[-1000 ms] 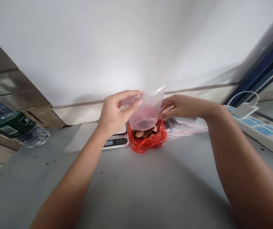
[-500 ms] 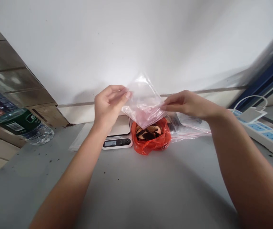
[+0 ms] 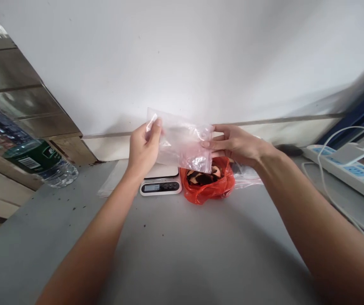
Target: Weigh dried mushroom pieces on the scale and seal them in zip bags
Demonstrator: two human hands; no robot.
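I have a small clear plastic bag held up in the air between both hands, above the back of the grey surface and in front of the white wall. My left hand is clamped on the bag's left edge, thumb pressed against its upper corner with the fingers folded behind the film. My right hand grips the right edge, its fingers closed over the plastic, so the bag hangs stretched nearly flat between the two, tilted slightly down toward the right. Directly below and behind the bag, an orange-red plastic bag sits open on the surface with brown and dark pieces inside; I cannot tell what they are. Just beside it on the left stands a small white kitchen scale with its display lit, the digits too small to read. More clear bags lie flat behind my right wrist. A water bottle with a green label lies on its side at the far left, well apart from my hands. At the far right a white power strip runs along the surface, with a white charger and its cable plugged in.
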